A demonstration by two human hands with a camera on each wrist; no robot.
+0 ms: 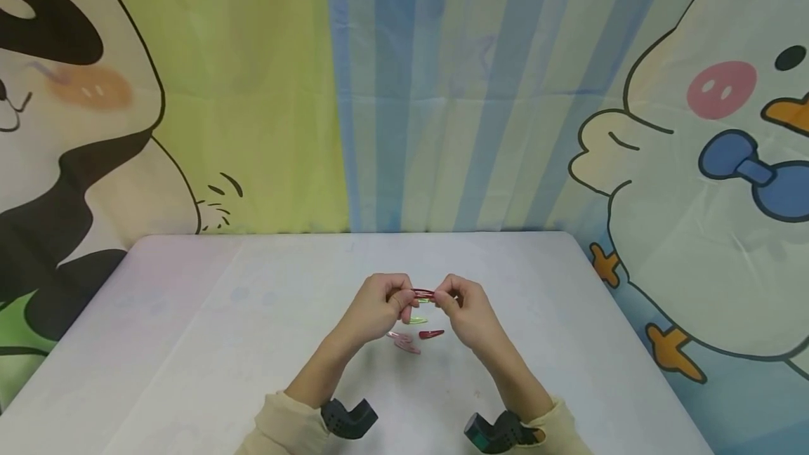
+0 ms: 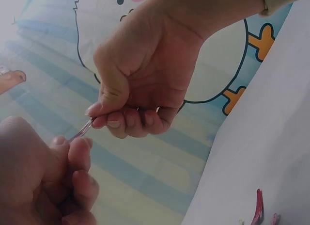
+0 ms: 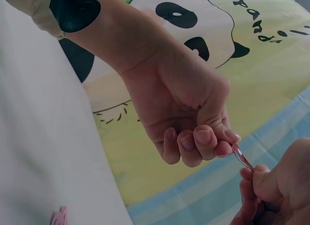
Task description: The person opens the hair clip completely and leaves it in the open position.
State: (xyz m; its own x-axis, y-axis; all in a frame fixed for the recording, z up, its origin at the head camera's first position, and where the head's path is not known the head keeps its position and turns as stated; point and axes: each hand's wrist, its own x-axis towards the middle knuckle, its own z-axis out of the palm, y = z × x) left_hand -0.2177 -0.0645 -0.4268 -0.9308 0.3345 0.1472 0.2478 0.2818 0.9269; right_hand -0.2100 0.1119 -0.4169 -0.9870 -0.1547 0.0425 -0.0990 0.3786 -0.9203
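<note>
A dark red snap hair clip [image 1: 423,293] is stretched between both hands above the table. My left hand [image 1: 380,305] pinches one end between thumb and forefinger, its other fingers curled. My right hand [image 1: 466,307] pinches the opposite end in the same way. In the right wrist view the clip [image 3: 243,157] shows as a slim reddish strip spanning the gap between the fingertips. Under the hands lie a red hair clip [image 1: 432,334], a light green one [image 1: 418,320] and pink ones [image 1: 407,347].
The white table [image 1: 189,343] spreads out around the hands. Behind it hangs a printed curtain [image 1: 442,90] with cartoon animals. A dark camera mount sits on the left wrist [image 1: 350,419] and another on the right wrist [image 1: 499,432].
</note>
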